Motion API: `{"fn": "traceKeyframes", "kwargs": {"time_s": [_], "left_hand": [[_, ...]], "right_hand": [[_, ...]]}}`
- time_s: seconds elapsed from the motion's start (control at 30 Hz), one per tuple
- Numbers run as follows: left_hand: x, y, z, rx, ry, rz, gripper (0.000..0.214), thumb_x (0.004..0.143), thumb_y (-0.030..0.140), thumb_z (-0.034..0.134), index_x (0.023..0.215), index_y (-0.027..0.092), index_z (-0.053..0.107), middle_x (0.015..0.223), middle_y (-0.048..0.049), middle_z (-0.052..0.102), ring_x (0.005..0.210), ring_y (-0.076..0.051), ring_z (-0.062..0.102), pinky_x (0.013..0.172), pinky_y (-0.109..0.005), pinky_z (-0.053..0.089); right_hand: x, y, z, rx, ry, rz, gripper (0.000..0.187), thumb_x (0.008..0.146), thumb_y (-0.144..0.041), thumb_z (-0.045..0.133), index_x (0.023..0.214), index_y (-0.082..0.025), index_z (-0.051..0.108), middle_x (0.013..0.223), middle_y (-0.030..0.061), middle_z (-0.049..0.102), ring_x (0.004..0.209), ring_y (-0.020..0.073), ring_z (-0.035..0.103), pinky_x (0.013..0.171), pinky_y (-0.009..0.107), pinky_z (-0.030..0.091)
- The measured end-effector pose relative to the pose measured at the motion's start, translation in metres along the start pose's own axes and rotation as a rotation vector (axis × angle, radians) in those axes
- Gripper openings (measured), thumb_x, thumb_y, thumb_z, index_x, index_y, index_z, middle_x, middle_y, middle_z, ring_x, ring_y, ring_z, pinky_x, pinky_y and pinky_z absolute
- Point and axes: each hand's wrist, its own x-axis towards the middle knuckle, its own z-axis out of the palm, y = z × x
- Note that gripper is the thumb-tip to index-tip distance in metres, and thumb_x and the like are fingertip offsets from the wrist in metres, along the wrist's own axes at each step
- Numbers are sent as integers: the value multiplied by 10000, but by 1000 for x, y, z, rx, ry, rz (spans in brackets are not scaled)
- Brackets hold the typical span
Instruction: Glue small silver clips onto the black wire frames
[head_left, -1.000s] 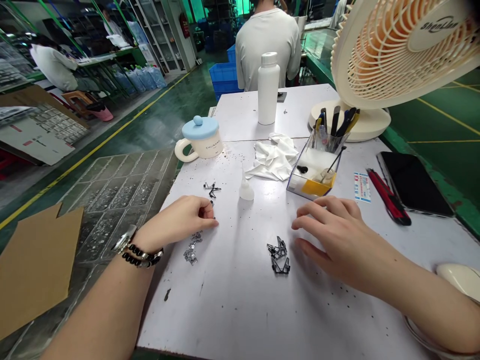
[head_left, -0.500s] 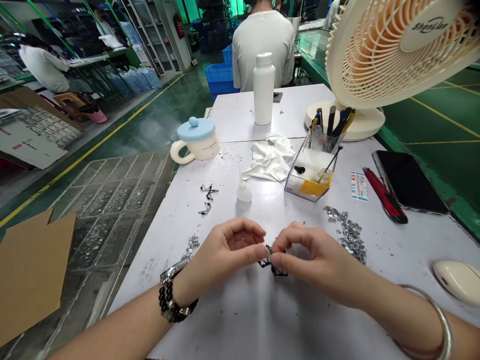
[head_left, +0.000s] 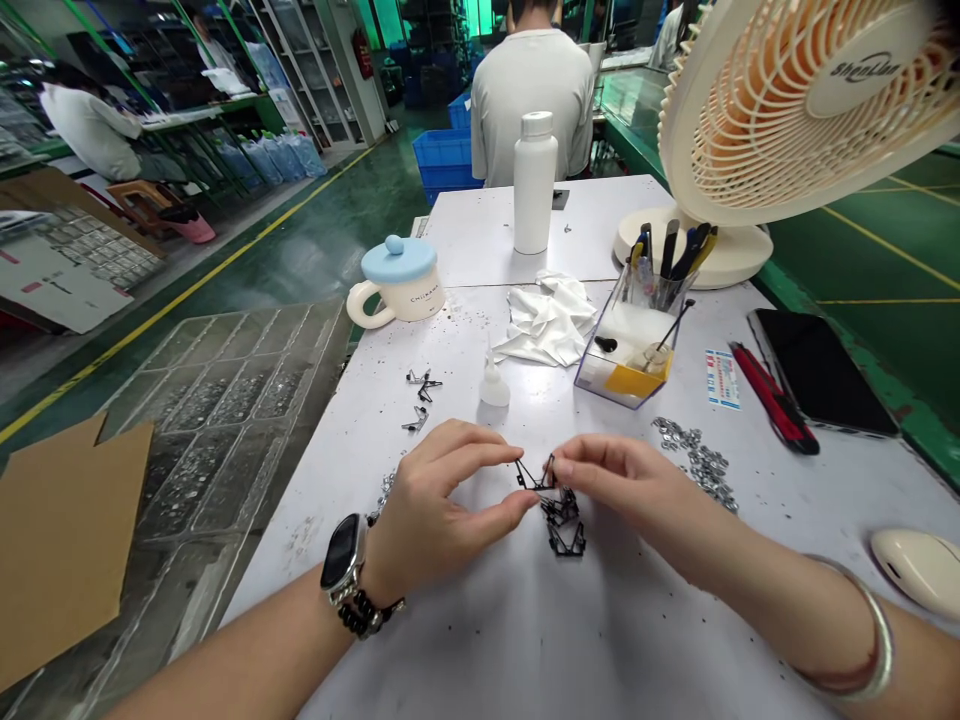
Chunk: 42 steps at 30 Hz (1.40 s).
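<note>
My left hand (head_left: pixel 442 505) and my right hand (head_left: pixel 626 490) meet over the white table (head_left: pixel 480 620). Between their fingertips they pinch a small black wire-like frame part (head_left: pixel 534 477), lifted just off the table. A small heap of the same black parts (head_left: pixel 564 522) lies right under it. Silver metal bits (head_left: pixel 697 462) lie scattered to the right of my right hand, and a few more (head_left: pixel 384 488) sit by my left wrist. Two loose black pieces (head_left: pixel 422 383) rest farther back on the left.
A small white dropper bottle (head_left: pixel 494 383), a crumpled white cloth (head_left: pixel 550 317), a clear pen holder (head_left: pixel 634 335), a lidded mug (head_left: pixel 400 281), a white bottle (head_left: pixel 535 182) and a fan (head_left: pixel 795 110) stand behind. A red knife (head_left: pixel 776 410), phone (head_left: pixel 821 370) and mouse (head_left: pixel 919 570) lie right. A person (head_left: pixel 529 95) sits beyond.
My hands left the table's sides, came together at the middle and took hold of a black part. Since half a second ago they have lifted it slightly off the heap.
</note>
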Motion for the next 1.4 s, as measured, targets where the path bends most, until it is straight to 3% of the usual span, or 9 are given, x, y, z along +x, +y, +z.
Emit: {"fn": "traceKeyframes", "kwargs": {"time_s": [0.2,0.3,0.4,0.57,0.77,0.87,1.07,1.23,1.4], "left_hand": [[-2,-1,5,-24,-21,127,227,678,187,728,868,78,668,814,-108,658,768,-182,608,687,-330,538],[-4,2,6,-31,-62,159,212,679,192,722,850,78,668,801,-107,658,768,-190,605,707,-356,540],[-4,2,6,-47,-77,171,210,680,209,724,839,85,667,786,-99,655,754,-187,598,710,-362,538],[-5,0,6,-91,-96,139,225,675,214,730,843,78,668,788,-104,654,753,-187,599,697,-349,539],[-5,3,8,-135,-108,127,233,674,194,730,854,58,671,783,-117,654,745,-179,603,672,-323,543],[-4,4,7,-141,-117,148,237,678,197,728,866,68,665,786,-114,657,742,-179,604,668,-323,544],[-5,6,6,-126,-139,208,257,674,223,734,886,109,644,774,-92,662,701,-170,586,637,-326,518],[-5,8,7,-135,-168,230,268,682,237,732,895,104,636,768,-95,659,692,-171,574,635,-339,502],[-7,7,8,-135,-182,243,287,659,220,755,884,83,641,764,-105,657,693,-176,576,638,-342,500]], "right_hand": [[54,-9,0,-205,261,-247,388,708,-386,662,1033,-227,526,965,39,548,818,176,510,734,359,415],[86,-9,12,-280,274,-373,345,609,-268,737,908,-206,576,999,46,527,858,193,489,816,393,381],[100,-11,22,-229,283,-475,196,648,-251,709,712,-193,533,865,17,542,839,173,489,842,374,378],[62,-16,8,47,330,-447,343,725,-449,659,684,-207,420,572,-58,431,553,101,468,574,274,419],[-8,-9,-25,530,574,-360,201,682,-347,733,712,-183,621,645,-18,519,598,65,499,627,206,497],[-29,-3,-20,495,631,-382,207,679,-342,732,782,-187,640,748,20,570,729,113,556,662,239,515],[-45,2,2,251,548,-535,197,712,-342,685,707,-211,538,687,22,483,750,178,506,463,266,372],[-47,4,8,192,568,-595,172,731,-298,659,681,-210,520,632,12,454,685,165,452,501,299,354],[-46,5,12,63,665,-553,155,726,-346,676,777,-239,576,732,30,561,813,200,498,545,315,392]]}}
